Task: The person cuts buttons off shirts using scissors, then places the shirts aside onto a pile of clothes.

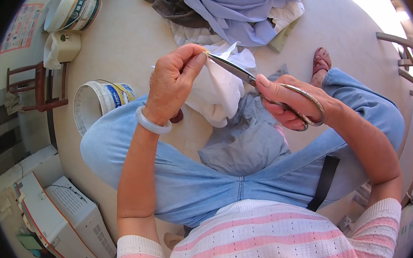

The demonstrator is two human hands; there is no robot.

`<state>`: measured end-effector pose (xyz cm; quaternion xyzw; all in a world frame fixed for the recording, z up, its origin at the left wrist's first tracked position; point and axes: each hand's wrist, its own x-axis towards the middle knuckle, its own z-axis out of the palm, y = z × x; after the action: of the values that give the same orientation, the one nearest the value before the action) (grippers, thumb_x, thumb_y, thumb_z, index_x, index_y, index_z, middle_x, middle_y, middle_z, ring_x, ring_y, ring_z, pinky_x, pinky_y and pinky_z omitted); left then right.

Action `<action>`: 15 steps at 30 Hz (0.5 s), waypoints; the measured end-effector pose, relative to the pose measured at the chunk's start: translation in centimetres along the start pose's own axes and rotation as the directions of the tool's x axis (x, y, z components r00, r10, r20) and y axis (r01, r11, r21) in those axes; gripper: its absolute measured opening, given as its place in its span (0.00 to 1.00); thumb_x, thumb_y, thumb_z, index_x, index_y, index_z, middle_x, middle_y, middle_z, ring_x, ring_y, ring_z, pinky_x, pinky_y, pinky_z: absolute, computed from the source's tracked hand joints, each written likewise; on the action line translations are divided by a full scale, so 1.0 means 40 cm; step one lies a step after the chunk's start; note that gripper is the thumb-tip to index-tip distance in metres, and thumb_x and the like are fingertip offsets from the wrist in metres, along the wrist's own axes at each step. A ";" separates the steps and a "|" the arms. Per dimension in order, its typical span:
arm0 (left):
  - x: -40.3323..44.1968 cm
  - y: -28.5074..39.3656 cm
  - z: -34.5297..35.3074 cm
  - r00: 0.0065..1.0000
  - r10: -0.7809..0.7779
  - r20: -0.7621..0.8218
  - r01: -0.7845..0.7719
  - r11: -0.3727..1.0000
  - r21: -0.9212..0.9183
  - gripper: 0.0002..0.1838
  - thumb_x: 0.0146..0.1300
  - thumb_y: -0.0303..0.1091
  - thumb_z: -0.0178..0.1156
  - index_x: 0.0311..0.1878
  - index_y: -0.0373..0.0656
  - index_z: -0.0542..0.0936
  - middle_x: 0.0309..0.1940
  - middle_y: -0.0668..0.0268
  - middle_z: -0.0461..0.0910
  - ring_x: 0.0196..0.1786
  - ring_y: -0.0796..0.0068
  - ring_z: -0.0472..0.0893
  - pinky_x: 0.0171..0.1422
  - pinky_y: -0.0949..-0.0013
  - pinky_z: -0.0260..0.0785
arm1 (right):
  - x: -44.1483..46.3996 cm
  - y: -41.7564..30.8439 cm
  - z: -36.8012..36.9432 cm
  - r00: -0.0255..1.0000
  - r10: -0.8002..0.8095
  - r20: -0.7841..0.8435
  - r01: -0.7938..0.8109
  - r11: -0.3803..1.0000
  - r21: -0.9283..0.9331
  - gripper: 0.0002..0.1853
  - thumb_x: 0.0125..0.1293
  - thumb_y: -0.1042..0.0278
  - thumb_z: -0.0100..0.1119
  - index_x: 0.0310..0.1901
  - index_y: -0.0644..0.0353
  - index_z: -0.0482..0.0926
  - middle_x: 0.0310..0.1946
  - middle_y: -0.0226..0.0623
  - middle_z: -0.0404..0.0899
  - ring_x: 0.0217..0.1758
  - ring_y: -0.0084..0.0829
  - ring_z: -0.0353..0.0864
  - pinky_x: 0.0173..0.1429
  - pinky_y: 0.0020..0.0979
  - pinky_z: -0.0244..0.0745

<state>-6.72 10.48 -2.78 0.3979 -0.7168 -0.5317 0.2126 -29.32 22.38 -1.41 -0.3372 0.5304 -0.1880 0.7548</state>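
Note:
My left hand (175,79) pinches the top edge of a white cloth (222,88), which hangs down between my knees. In my right hand (292,99) is a pair of metal scissors (238,72), with my thumb and fingers through the handles. The blades point left and their tips reach the cloth right beside my left fingertips. The blades look nearly closed together. Below the white cloth, a grey-blue checked cloth (247,145) lies bunched between my legs.
Ahead on the floor lies a heap of clothes (232,8), blue, dark and white. To the left stand a white bucket (91,104), another bucket (72,11), a small bin (68,47) and a wooden stool (38,87). White boxes (61,214) are at the lower left; a chair (408,63) is at right.

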 end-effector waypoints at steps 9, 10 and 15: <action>0.002 -0.002 0.000 0.997 0.056 0.052 -0.059 0.997 0.055 0.08 0.70 0.31 0.56 0.43 0.36 0.79 0.27 0.77 0.69 0.31 0.87 0.63 0.33 0.80 0.57 | -0.003 -0.012 0.010 1.000 0.026 0.006 -0.027 0.997 0.068 0.38 0.57 0.19 0.46 0.14 0.50 0.60 0.08 0.21 0.54 0.08 0.14 0.54 0.09 0.19 0.47; 0.002 -0.003 0.000 0.997 0.052 0.052 -0.055 0.997 0.045 0.08 0.70 0.31 0.56 0.43 0.36 0.79 0.27 0.77 0.69 0.31 0.87 0.63 0.33 0.80 0.57 | 0.000 -0.007 0.012 1.000 0.024 -0.011 -0.024 0.998 0.051 0.38 0.57 0.18 0.47 0.13 0.50 0.60 0.08 0.21 0.54 0.08 0.14 0.55 0.09 0.19 0.48; -0.001 -0.016 0.000 0.997 -0.013 0.070 0.016 0.999 -0.037 0.08 0.71 0.31 0.55 0.44 0.36 0.79 0.27 0.78 0.69 0.30 0.89 0.63 0.33 0.82 0.56 | 0.006 0.002 0.020 1.000 0.005 -0.020 -0.005 1.000 -0.007 0.37 0.67 0.27 0.42 0.12 0.50 0.56 0.08 0.24 0.56 0.07 0.16 0.56 0.09 0.21 0.50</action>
<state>-6.47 10.43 -3.39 0.3803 -0.7107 -0.5601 0.1912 -28.51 22.53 -1.47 -0.3363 0.5396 -0.1877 0.7487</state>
